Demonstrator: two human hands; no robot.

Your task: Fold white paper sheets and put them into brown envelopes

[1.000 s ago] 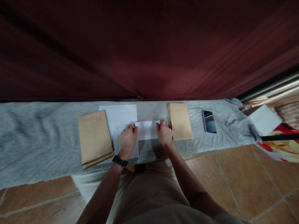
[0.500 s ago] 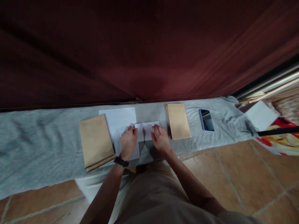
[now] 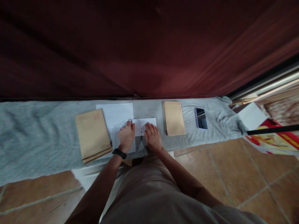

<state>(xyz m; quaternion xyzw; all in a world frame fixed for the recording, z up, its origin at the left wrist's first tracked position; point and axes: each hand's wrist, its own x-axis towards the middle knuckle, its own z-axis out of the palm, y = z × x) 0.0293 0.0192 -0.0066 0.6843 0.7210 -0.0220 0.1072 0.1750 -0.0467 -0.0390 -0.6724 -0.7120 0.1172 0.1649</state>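
Observation:
In front of me a small folded sheet of white paper (image 3: 139,123) lies on the grey cloth. My left hand (image 3: 126,135), with a dark band on its wrist, is closed at the paper's left edge, thumb against it and fingers curled. Flat on the right part of the same paper rests my right hand (image 3: 153,137), its fingers stretched out. Beneath and beyond my left hand is a stack of larger white sheets (image 3: 118,112).
Brown envelopes (image 3: 93,133) are stacked at the left, partly over the white sheets. More brown envelopes (image 3: 174,118) lie to the right, then a phone (image 3: 201,118). Grey cloth (image 3: 35,137) covers the narrow table, and a dark red curtain (image 3: 140,74) hangs behind it.
My right hand has shifted left along the folded paper and now presses flatter on it. My left hand stays at the paper's left edge. The whole view has moved slightly.

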